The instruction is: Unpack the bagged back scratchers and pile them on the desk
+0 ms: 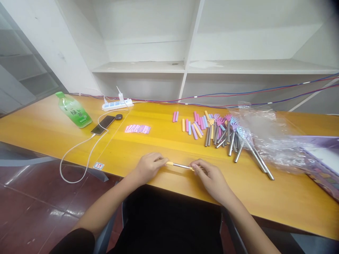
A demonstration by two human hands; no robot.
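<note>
A back scratcher with a thin metal rod (181, 165) and yellow ends is held level above the table's front part. My left hand (148, 168) pinches its yellow grip (170, 163). The fingers of my right hand (212, 178) close around the other yellow end and mostly hide it. Beyond my right hand lies a pile of metal back scratchers (230, 135) with claw heads in purple, pink, blue and orange. Left of the pile are several loose coloured grip sleeves (195, 129). A fanned row of pink and purple cards (137, 129) lies farther left.
Clear plastic bags (272, 137) and a purple box (320, 158) occupy the right side. At the left are a green tea bottle (74, 110), a phone (103, 125) with a white cable, and a power strip (118, 104). Wires run along the shelf behind the table.
</note>
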